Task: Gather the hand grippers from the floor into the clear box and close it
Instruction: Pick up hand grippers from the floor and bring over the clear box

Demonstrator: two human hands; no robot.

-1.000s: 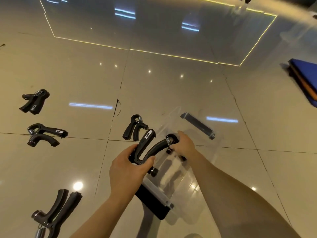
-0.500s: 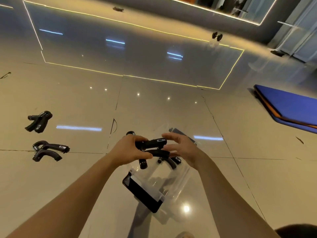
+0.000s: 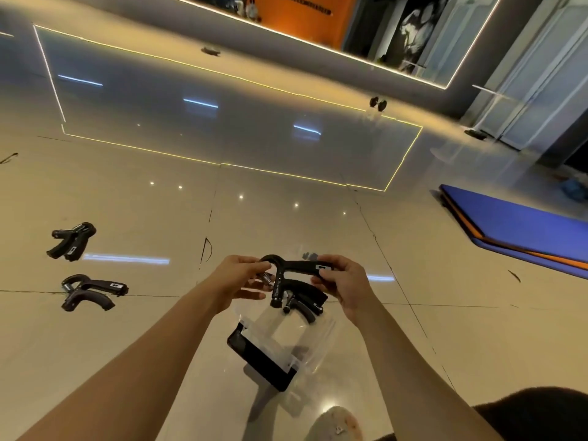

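Hands, left (image 3: 237,278) and right (image 3: 345,280), both clasping hand gripper (image 3: 294,270) over half-hidden clear box (image 3: 318,338).

This looks like a gym or fitness studio. A dumbbell (image 3: 377,103) sits on the glossy tiled floor (image 3: 159,202) near the far wall, and a folded blue exercise mat (image 3: 521,227) with an orange edge lies to the right. Spring hand grippers (image 3: 71,240) are scattered on the tiles — plain workout gear. A large black-and-white wall poster (image 3: 413,33) beside an orange panel (image 3: 302,11) hangs above a lit strip.
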